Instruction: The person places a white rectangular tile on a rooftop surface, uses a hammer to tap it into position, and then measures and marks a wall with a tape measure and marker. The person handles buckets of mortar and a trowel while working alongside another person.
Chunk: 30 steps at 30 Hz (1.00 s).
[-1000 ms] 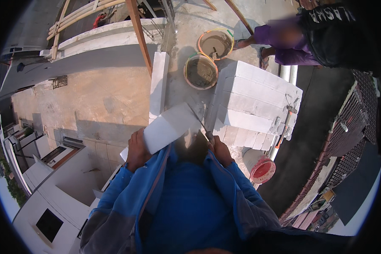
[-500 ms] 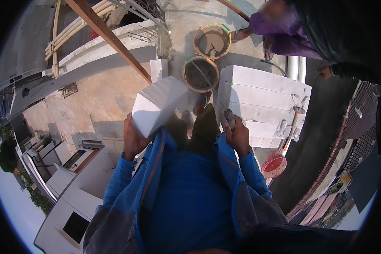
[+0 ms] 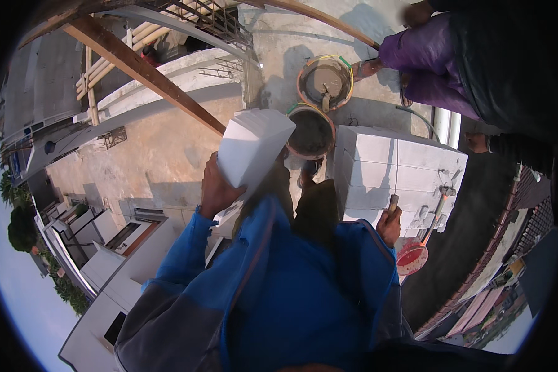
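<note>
My left hand grips a large white block from below and holds it tilted up in front of my chest. My right hand is closed around a wooden tool handle beside a stack of white blocks. The tool's working end is hidden behind my body. Just past the lifted block stands a round tub of grey mortar. My blue sleeves fill the lower part of the view.
A second mortar tub sits farther off, with another person in purple trousers next to it. A hammer lies on the stack, a red bowl below it. A wooden beam slants left. The roof edge drops to buildings below.
My left hand has raised the white block higher and turned it more upright. My right hand has dropped lower at the side of the stack, still on the handle.
</note>
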Each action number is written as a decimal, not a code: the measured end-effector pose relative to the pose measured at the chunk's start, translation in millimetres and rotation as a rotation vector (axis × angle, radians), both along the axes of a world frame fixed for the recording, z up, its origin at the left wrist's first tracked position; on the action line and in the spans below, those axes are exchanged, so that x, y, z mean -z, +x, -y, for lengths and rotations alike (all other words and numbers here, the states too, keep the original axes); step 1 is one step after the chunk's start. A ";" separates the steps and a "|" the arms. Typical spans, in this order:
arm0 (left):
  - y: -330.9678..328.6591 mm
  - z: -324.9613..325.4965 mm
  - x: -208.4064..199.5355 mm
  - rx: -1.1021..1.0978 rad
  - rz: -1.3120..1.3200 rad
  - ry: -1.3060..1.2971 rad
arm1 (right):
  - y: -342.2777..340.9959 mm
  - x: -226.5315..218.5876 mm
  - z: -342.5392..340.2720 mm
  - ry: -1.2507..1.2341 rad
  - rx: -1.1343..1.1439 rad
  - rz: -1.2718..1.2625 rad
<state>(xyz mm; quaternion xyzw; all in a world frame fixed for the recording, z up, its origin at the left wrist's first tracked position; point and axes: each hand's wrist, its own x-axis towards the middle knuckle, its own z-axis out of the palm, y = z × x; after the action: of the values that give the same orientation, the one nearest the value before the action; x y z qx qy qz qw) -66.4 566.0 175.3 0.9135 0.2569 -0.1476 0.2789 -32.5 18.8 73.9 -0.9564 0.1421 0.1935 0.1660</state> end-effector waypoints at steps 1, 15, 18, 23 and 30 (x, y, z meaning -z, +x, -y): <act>9.5 -10.6 17.7 -0.034 -0.009 -0.005 | -10.2 12.1 9.0 -0.026 0.028 0.041; 157.9 -114.3 237.8 -0.710 -0.342 0.023 | 43.6 53.4 -92.6 -0.245 0.025 0.091; 171.1 -136.6 267.5 -0.815 -0.395 -0.038 | 97.3 61.7 -117.5 -0.201 -0.304 0.231; 196.3 -173.8 324.8 -0.865 -0.411 -0.038 | 127.9 118.8 -157.0 -0.148 -0.362 0.126; 244.3 -214.1 338.9 -0.796 -0.436 -0.005 | 119.8 154.2 -153.3 -0.225 -0.397 0.278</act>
<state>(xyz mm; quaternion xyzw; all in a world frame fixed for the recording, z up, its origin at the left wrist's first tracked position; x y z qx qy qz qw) 177.9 780.1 -163.7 0.6906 0.6403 -0.2184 0.2557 87.3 172.1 -80.4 -0.9954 -0.0520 0.0722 0.0355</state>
